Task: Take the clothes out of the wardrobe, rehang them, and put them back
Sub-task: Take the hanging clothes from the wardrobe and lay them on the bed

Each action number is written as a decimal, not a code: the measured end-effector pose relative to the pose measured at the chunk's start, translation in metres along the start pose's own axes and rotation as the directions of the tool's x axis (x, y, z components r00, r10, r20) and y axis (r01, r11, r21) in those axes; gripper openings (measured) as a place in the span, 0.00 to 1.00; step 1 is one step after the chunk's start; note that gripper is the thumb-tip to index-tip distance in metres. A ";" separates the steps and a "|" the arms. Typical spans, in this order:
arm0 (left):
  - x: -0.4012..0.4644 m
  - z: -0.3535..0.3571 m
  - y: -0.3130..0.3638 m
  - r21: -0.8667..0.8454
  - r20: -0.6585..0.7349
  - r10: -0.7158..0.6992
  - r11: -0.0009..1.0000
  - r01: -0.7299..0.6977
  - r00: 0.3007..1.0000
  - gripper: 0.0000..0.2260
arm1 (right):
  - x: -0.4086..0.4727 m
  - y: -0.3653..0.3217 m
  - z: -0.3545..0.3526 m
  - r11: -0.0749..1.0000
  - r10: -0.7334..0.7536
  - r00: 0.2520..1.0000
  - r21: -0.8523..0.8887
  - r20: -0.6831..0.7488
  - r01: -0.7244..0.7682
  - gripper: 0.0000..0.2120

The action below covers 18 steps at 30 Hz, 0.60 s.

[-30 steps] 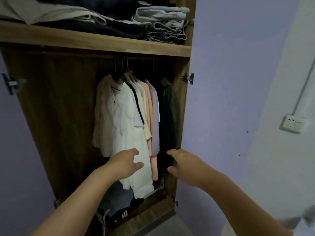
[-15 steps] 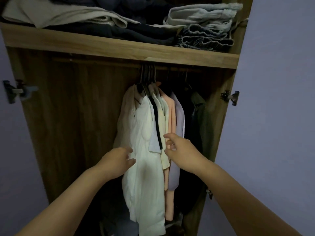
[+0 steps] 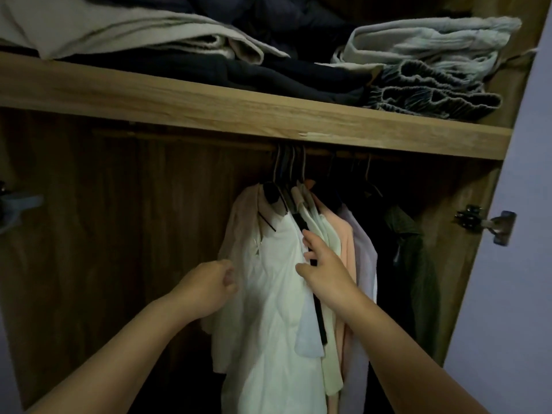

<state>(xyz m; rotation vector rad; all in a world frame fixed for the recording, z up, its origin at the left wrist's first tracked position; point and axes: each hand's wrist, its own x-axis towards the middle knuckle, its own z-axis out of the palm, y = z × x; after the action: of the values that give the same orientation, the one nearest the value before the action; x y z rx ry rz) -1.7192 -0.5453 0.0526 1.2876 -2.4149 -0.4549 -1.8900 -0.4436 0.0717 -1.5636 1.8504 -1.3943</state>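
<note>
Both hands are reaching into the wardrobe [image 3: 119, 234]. Left hand [image 3: 206, 286] is curling its fingers at the left edge of the white shirt [image 3: 268, 294]; actual pinch unclear. Right hand [image 3: 324, 264] is lying on the shirt front, fingers loosely extended, touching it. Clothes are hanging on hangers [image 3: 286, 174] under the shelf [image 3: 209, 106].

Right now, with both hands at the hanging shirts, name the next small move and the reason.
Probably slide the right hand up to the hangers and lift the white shirt off. Both hands are only at the fabric; the left hand is at its side, and every hanger is hooked under the shelf.
</note>
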 end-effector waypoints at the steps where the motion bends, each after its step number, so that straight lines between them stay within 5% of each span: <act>1: 0.009 -0.005 -0.004 -0.018 -0.013 0.001 1.000 -0.001 1.000 0.15 | 0.008 -0.001 0.004 1.000 0.007 1.000 -0.020 0.006 -0.007 0.31; 4: 0.031 -0.015 -0.016 -0.044 -0.020 0.021 0.999 -0.022 1.000 0.16 | 0.027 -0.003 0.012 0.998 0.017 1.000 -0.061 -0.012 -0.018 0.31; 9: 0.054 -0.026 -0.029 -0.110 -0.054 0.060 0.992 -0.066 0.997 0.18 | 0.054 -0.013 0.030 0.992 0.054 0.998 0.115 0.037 -0.058 0.30; 16: 0.068 -0.033 -0.042 -0.199 -0.091 0.064 0.977 -0.081 0.994 0.17 | 0.088 -0.025 0.071 0.961 0.199 0.978 0.181 0.069 -0.208 0.04; 18: 0.069 -0.037 -0.047 -0.217 -0.107 0.057 0.973 -0.079 0.993 0.17 | 0.096 -0.024 0.085 0.937 0.212 0.975 0.269 0.062 -0.221 0.12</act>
<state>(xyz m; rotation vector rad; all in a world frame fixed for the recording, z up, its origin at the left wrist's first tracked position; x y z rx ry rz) -1.7038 -0.6324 0.0758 1.1018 -2.2454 -0.6051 -1.8437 -0.5652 0.0834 -1.2005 1.6673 -1.4417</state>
